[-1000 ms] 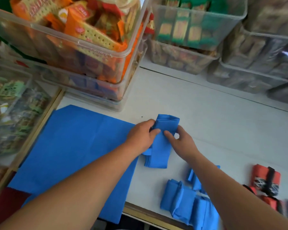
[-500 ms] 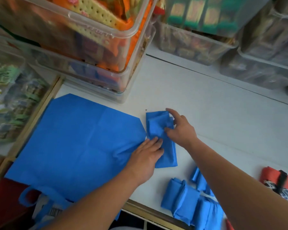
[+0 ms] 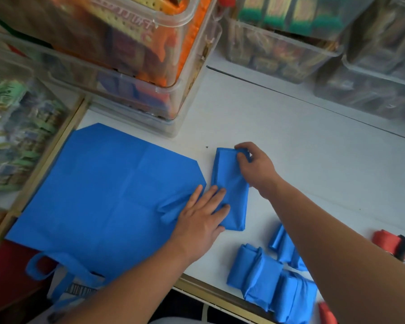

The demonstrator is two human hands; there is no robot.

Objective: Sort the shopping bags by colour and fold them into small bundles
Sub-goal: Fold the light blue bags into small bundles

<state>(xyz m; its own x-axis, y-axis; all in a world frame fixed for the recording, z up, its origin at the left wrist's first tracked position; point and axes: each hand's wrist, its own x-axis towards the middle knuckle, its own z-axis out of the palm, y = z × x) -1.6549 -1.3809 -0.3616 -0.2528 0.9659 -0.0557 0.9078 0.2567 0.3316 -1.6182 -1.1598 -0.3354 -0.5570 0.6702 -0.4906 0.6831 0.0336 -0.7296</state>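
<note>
A narrow folded blue bag strip (image 3: 232,181) lies on the white table (image 3: 313,160). My left hand (image 3: 201,216) presses flat on its near end, fingers straight, partly over the edge of a big flat blue bag (image 3: 108,197) spread at the left. My right hand (image 3: 255,167) pinches the strip's far end, fingers curled over the fold. Several finished blue bundles (image 3: 262,277) sit near the front edge, under my right forearm. A red bundle with a black band (image 3: 393,246) lies at the right edge.
Clear plastic bins of snack packets (image 3: 136,66) stand stacked at the back left, more bins (image 3: 290,43) along the back right. A glass case (image 3: 19,136) flanks the left. The flat bag's handles (image 3: 54,267) hang over the table's front edge.
The strip was held upright between both hands; now it lies flat. My left hand slid down to its near end and flattened, while my right moved to the far end.
</note>
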